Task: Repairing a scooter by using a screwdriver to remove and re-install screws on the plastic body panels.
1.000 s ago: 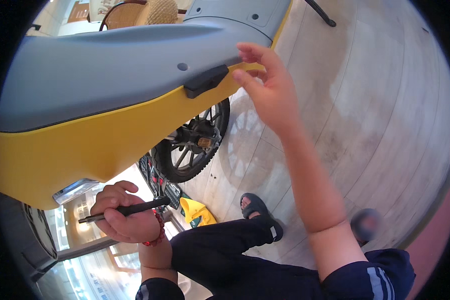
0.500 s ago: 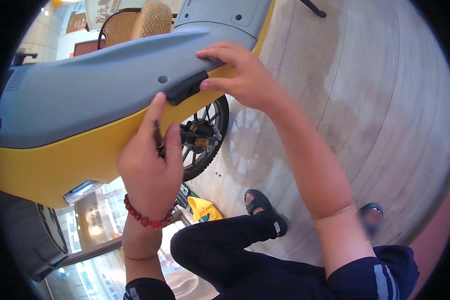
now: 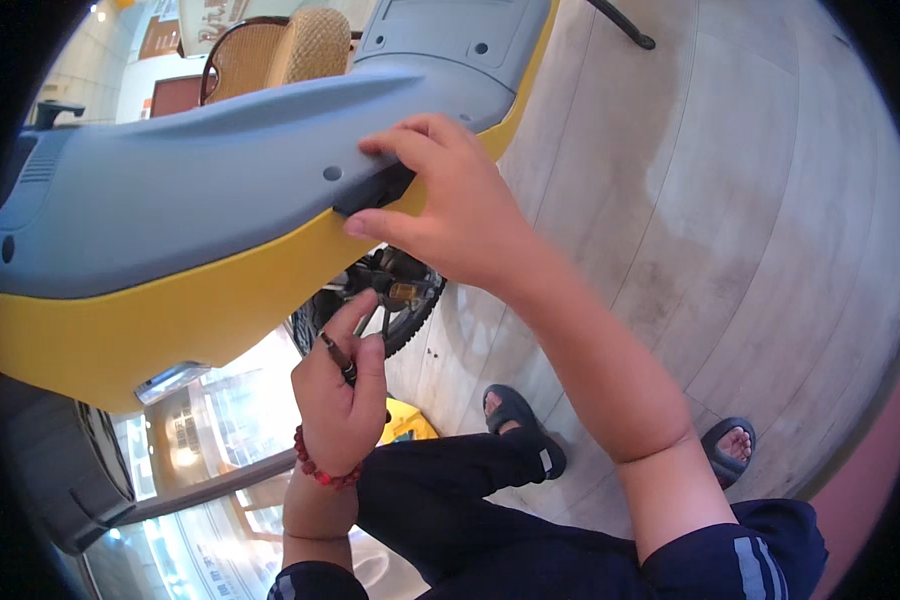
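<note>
Lowered since half a second ago, the left hand [image 3: 342,395] now sits beneath the yellow trim [image 3: 170,320] with its fingers [image 3: 355,312] clenched round a slim dark screwdriver [image 3: 336,356], tip angled up-left. Right hand [image 3: 450,205] fingers stay pinched on the black tab [image 3: 375,190] at the grey scooter panel [image 3: 190,190] edge, judged to be steadying it. Behind lies the wheel [image 3: 390,300]; underneath, pale plank floor [image 3: 730,200], and two sandalled feet.
</note>
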Available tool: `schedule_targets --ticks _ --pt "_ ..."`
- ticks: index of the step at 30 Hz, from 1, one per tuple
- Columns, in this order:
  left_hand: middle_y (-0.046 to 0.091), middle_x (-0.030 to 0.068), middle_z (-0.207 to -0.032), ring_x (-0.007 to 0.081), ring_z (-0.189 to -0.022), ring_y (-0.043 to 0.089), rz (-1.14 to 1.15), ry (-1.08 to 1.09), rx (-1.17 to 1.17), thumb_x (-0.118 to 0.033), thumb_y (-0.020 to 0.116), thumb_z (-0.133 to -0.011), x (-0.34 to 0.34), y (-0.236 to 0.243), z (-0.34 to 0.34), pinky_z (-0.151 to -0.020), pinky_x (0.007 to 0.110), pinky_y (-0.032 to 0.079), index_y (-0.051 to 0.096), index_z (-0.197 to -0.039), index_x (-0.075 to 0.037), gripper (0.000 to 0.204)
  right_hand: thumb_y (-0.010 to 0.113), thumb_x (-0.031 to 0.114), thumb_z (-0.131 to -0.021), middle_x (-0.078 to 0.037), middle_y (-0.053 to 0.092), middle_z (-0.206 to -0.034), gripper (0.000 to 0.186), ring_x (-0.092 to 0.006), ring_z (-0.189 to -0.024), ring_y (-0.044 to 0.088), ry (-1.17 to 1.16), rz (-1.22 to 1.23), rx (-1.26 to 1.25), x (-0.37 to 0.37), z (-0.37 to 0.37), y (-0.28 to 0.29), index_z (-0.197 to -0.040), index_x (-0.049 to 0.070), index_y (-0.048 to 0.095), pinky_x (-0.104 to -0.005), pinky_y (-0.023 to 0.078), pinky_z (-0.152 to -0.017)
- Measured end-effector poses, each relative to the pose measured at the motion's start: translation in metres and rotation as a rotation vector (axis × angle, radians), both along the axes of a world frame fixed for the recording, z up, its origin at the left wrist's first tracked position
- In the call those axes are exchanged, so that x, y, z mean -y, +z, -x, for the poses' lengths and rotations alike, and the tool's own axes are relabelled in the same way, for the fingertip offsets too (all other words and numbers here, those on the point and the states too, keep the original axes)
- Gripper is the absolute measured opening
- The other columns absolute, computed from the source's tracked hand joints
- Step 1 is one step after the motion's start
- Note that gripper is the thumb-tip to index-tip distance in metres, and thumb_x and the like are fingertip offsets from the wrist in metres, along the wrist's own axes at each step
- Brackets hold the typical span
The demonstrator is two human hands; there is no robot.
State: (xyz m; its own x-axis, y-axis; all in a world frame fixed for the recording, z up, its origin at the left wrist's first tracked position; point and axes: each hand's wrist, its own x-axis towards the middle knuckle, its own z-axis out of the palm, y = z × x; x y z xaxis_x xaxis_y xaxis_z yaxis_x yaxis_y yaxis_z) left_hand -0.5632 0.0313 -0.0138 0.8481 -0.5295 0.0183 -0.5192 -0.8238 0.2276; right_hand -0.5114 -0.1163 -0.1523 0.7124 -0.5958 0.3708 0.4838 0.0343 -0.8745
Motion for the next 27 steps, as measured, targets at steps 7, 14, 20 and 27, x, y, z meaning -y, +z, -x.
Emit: schedule_targets --ticks 7,14,20,27 --pt "0.065 0.0073 -0.08 0.0099 -0.069 0.059 0.164 0.041 0.04 -0.004 0.054 -0.095 -0.029 -0.004 -0.007 -0.065 0.024 0.046 0.065 -0.112 0.0 0.021 0.083 0.028 -0.074 -0.012 0.057 -0.122 0.053 -0.0269 -0.116 0.054 0.048 -0.026 0.009 -0.001 -0.001 0.001 -0.117 0.003 0.066 -0.0353 0.041 -0.102" --pt "0.059 0.0107 -0.078 0.0158 -0.066 0.059 0.669 -0.06 0.515 0.002 0.038 -0.097 -0.078 0.045 -0.021 -0.069 0.03 0.053 0.054 -0.11 0.001 0.021 0.081 0.025 -0.074 -0.013 0.062 -0.117 0.049 -0.0292 -0.109 0.06 0.098 -0.041 0.024 0.006 0.004 0.012 -0.115 0.002 0.068 -0.0366 0.046 -0.097" --pt "0.061 0.0112 -0.082 0.0129 -0.059 0.056 0.787 -0.159 0.662 -0.002 0.042 -0.099 -0.125 0.099 -0.046 -0.049 0.024 0.05 0.057 -0.11 -0.003 0.018 0.079 0.018 -0.076 -0.011 0.062 -0.119 0.045 -0.0256 -0.107 0.061 0.193 0.071 0.093 0.018 0.005 0.02 -0.117 0.003 0.068 -0.0342 0.047 -0.093" --pt "0.059 0.007 -0.12 0.0164 -0.099 0.061 0.996 -0.163 0.24 -0.018 0.053 -0.101 -0.167 0.131 -0.102 -0.083 0.033 0.052 0.056 -0.123 -0.004 0.026 0.067 0.011 -0.088 -0.008 0.058 -0.126 0.037 -0.0185 -0.113 0.055 0.428 -0.045 0.259 0.023 -0.008 0.063 -0.125 0.006 0.065 -0.0305 0.043 -0.098"
